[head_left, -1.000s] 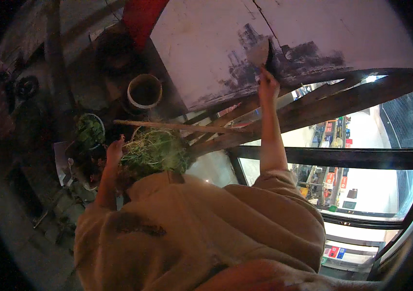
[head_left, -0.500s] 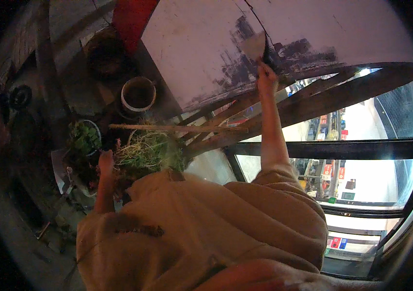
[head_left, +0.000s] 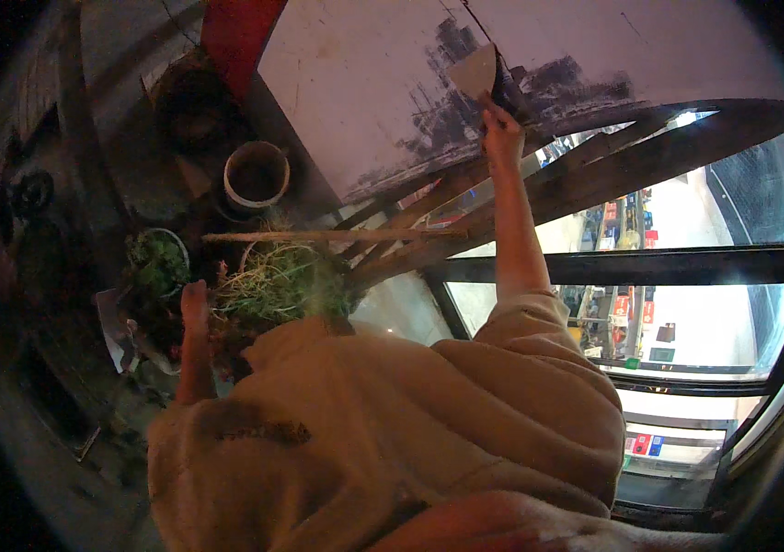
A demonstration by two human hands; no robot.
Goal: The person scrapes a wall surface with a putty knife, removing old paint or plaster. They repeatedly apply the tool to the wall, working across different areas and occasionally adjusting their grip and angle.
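My right hand [head_left: 504,140] is raised at arm's length, closed round the handle of a wide, pale-bladed scraper [head_left: 474,73]. Its blade lies at or just in front of a pale wall panel [head_left: 346,69]; whether it touches I cannot tell. Dark grey smears [head_left: 562,87] spread over the panel on both sides of the blade, and a thin dark crack runs up from beside it. Low at the left, my left hand [head_left: 195,302] is beside a leafy green potted plant [head_left: 157,262] and a clump of grassy plants [head_left: 281,281]. Its fingers are lost in the dark.
A round white-rimmed bucket [head_left: 257,175] stands beyond the plants. One thin wooden stick [head_left: 337,236] lies across, above the grass. Under the panel, dark slanting beams [head_left: 585,179] cross a bright window [head_left: 686,322] with shelves behind it. A red panel [head_left: 237,41] stands at the upper left.
The whole view has shifted slightly, so the panel sits higher in the picture. My right hand and the scraper have moved little against the panel; the blade's dark shadow looks wider.
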